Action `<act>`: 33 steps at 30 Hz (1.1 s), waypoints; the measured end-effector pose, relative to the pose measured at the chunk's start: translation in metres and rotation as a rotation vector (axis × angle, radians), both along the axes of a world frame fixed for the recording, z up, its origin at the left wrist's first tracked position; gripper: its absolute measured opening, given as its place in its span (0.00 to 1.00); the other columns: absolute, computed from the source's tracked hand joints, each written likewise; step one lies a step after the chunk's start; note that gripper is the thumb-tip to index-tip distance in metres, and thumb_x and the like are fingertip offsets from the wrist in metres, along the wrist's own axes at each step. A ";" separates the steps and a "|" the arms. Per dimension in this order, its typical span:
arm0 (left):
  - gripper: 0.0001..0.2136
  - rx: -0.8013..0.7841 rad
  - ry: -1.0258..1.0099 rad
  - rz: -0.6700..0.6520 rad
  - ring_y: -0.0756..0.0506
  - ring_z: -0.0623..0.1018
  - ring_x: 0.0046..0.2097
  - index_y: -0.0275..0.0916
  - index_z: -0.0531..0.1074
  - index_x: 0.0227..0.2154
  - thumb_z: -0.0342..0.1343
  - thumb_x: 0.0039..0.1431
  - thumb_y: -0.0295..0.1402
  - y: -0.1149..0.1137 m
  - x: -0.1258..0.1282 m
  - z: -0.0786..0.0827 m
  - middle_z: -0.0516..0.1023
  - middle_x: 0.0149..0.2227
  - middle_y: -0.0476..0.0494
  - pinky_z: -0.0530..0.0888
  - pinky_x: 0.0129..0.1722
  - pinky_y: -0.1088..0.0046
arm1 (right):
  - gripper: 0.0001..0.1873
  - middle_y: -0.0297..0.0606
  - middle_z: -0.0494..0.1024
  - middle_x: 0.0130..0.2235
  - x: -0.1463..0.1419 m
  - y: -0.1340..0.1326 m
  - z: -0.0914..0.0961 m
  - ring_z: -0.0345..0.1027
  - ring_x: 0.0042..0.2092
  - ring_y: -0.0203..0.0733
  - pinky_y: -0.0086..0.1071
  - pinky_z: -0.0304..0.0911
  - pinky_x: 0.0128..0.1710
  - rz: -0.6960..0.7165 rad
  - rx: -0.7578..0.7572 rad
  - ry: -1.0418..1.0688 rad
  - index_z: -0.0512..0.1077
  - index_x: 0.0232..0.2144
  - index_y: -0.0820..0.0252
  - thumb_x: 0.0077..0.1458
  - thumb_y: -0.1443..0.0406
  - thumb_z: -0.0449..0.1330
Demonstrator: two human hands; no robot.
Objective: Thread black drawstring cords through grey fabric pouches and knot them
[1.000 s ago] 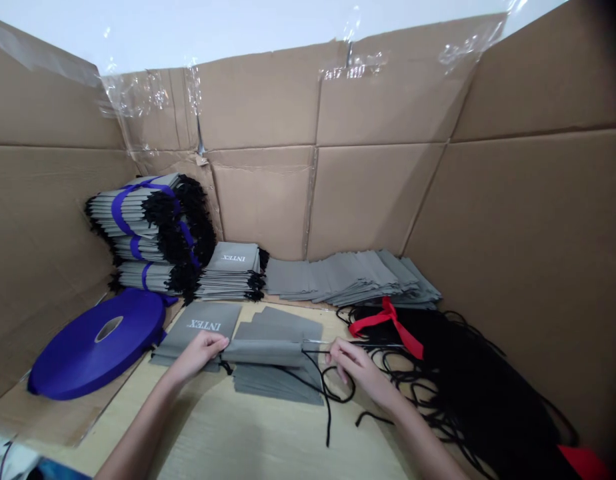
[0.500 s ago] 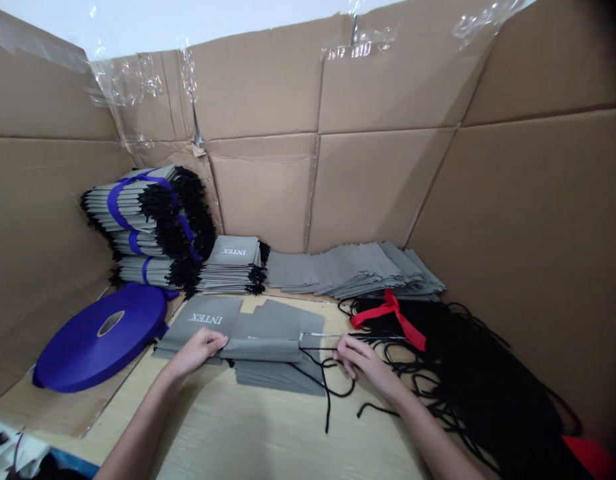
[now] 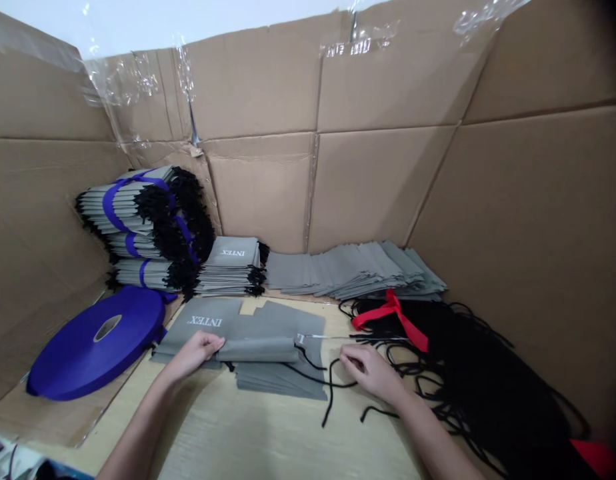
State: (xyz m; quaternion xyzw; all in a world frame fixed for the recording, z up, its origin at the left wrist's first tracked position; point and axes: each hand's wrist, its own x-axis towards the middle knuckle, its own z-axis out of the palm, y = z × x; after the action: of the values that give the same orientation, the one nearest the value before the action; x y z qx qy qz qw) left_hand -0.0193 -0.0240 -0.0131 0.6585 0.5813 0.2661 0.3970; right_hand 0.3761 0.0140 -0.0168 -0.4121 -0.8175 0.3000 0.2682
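My left hand (image 3: pixel 195 353) pinches the folded top hem of a grey fabric drawstring bag (image 3: pixel 258 349), which lies across other flat grey bags, one printed INTEX (image 3: pixel 203 321). A thin metal rod (image 3: pixel 328 337) sticks out to the right of that hem. My right hand (image 3: pixel 368 373) rests just below the rod, its fingers loosely curled. A black cord (image 3: pixel 331 395) curves from the hem to beneath those fingers, but I cannot tell whether they pinch it.
Cardboard sheets (image 3: pixel 368 187) wall the pale wooden table (image 3: pixel 273 433). A purple ribbon spool (image 3: pixel 95 347) lies at left, behind it strapped bag bundles (image 3: pixel 133 227) and an INTEX bag stack (image 3: pixel 231 267). Grey bags (image 3: pixel 353 270) line the back. A black cord heap (image 3: pixel 468 360) with a red tie (image 3: pixel 393 317) spreads right.
My right hand has moved down and to the right, away from the metal rod. The cord has shifted slightly with it. My left hand stays on the hem.
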 end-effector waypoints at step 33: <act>0.24 -0.021 0.041 -0.112 0.53 0.49 0.23 0.39 0.46 0.16 0.45 0.52 0.53 0.001 0.002 -0.002 0.45 0.19 0.55 0.48 0.23 0.75 | 0.08 0.27 0.58 0.21 -0.016 0.012 -0.006 0.51 0.25 0.34 0.26 0.47 0.26 0.099 -0.182 0.128 0.61 0.21 0.58 0.43 0.74 0.47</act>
State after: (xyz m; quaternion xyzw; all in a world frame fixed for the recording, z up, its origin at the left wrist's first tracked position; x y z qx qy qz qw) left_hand -0.0169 -0.0229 -0.0155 0.6911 0.5545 0.2239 0.4059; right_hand 0.3605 0.0255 -0.0227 -0.3737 -0.7875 0.4117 0.2659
